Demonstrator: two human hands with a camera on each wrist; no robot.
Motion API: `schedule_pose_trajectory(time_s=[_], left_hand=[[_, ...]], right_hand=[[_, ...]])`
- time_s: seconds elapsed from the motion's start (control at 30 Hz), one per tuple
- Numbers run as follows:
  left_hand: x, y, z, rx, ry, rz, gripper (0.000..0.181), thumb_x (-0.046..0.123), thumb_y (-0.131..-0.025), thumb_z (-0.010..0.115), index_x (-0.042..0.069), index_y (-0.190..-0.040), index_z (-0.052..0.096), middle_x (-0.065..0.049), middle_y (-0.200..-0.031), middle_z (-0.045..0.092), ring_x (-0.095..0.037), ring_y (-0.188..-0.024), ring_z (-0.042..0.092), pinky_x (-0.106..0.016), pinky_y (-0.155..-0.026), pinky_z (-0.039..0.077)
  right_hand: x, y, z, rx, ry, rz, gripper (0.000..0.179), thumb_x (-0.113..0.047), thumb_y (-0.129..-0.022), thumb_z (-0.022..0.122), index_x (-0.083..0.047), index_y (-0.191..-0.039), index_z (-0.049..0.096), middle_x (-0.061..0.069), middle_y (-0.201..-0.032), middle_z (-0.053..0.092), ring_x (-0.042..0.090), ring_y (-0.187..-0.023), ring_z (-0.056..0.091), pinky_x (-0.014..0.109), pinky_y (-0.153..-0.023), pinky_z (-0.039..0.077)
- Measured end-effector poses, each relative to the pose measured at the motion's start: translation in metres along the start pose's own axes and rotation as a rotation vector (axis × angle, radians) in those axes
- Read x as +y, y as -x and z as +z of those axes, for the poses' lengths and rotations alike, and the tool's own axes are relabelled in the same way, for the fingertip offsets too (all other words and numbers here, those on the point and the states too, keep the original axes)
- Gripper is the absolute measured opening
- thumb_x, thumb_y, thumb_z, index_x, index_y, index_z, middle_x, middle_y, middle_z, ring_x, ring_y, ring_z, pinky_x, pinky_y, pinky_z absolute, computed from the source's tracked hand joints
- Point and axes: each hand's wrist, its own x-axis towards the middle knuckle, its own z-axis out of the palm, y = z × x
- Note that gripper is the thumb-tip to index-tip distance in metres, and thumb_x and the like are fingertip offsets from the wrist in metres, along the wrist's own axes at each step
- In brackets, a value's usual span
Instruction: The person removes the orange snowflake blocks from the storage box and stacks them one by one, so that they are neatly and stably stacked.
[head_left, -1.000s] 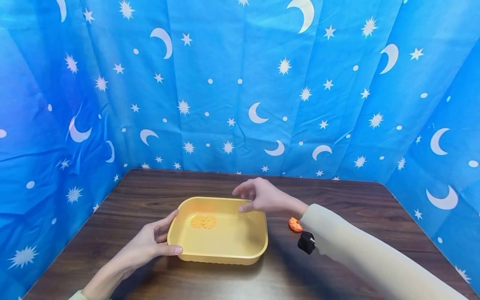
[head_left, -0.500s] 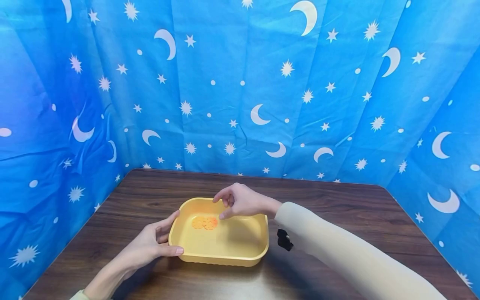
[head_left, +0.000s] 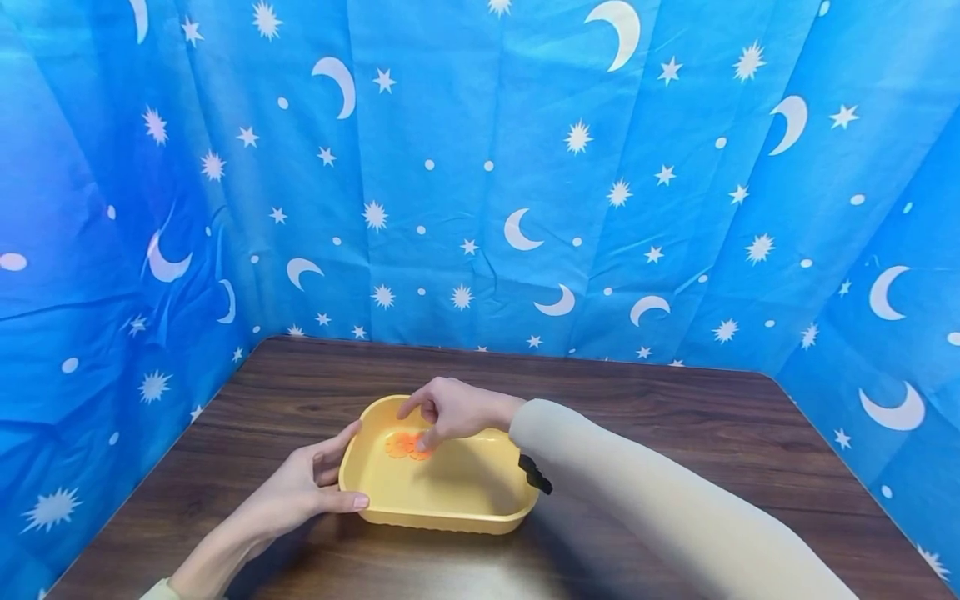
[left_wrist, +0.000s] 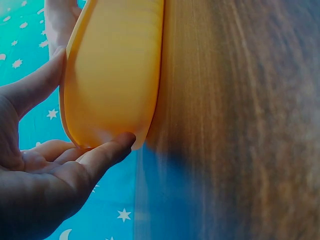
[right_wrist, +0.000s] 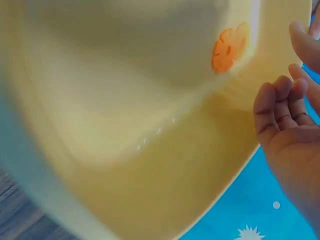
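A yellow rectangular basin (head_left: 480, 523) with rounded corners stands on the table. My left hand (head_left: 300, 483) grips its left end, thumb at the near rim and fingers behind; the left wrist view shows this hand (left_wrist: 55, 175) against the basin wall (left_wrist: 115, 65). Inside, towards the left, lie flat orange pieces (head_left: 396, 446) shaped like fruit slices, partly overlapping. My right hand (head_left: 456, 408) reaches over the far side into the basin, index finger extended, thumb over the right-hand piece. In the right wrist view its bent fingers (right_wrist: 267, 112) stand apart from the orange pieces (right_wrist: 225, 50).
The dark wood-grain table (head_left: 660, 433) extends around the basin. Blue cloth (head_left: 450, 192) with white moons and stars hangs behind and at both sides. A black object (head_left: 534, 475) sits under the right sleeve (head_left: 645, 483), by the basin's right rim.
My right hand has moved left and down into the basin, to the orange pieces. The right sleeve now hides the orange piece seen right of the basin earlier. The left hand keeps its grip.
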Motion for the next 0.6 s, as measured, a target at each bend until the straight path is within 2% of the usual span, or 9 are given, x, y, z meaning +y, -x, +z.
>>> schedule_pose_trajectory(time_s=[0.2, 0.33, 0.6], left_hand=[[0.000, -0.001, 0.001, -0.004, 0.000, -0.003, 0.107, 0.017, -0.087, 0.089, 0.005, -0.168, 0.022, -0.030, -0.166, 0.029, -0.048, -0.143, 0.045, -0.044, -0.101, 0.055], [0.000, -0.001, 0.002, 0.015, -0.028, -0.010, 0.106, 0.018, -0.086, 0.090, 0.006, -0.168, 0.023, -0.030, -0.166, 0.031, -0.049, -0.143, 0.045, -0.046, -0.101, 0.055], [-0.002, 0.000, 0.001, 0.009, -0.013, -0.006, 0.104, 0.015, -0.087, 0.089, 0.006, -0.168, 0.023, -0.031, -0.166, 0.029, -0.050, -0.142, 0.045, -0.047, -0.100, 0.056]], right_hand=[[0.003, -0.009, 0.011, -0.021, 0.049, 0.015, 0.050, -0.010, -0.084, 0.090, -0.002, -0.130, 0.072, -0.006, -0.060, 0.045, 0.007, -0.056, 0.040, 0.020, -0.055, 0.032], [0.006, -0.013, 0.018, -0.036, 0.067, 0.024, 0.051, -0.008, -0.083, 0.090, -0.002, -0.130, 0.072, -0.005, -0.060, 0.048, 0.007, -0.056, 0.043, 0.020, -0.054, 0.034], [0.011, -0.021, 0.023, -0.059, 0.133, 0.041, 0.056, -0.011, -0.084, 0.091, -0.003, -0.135, 0.069, -0.006, -0.056, 0.042, 0.008, -0.051, 0.037, 0.021, -0.051, 0.029]])
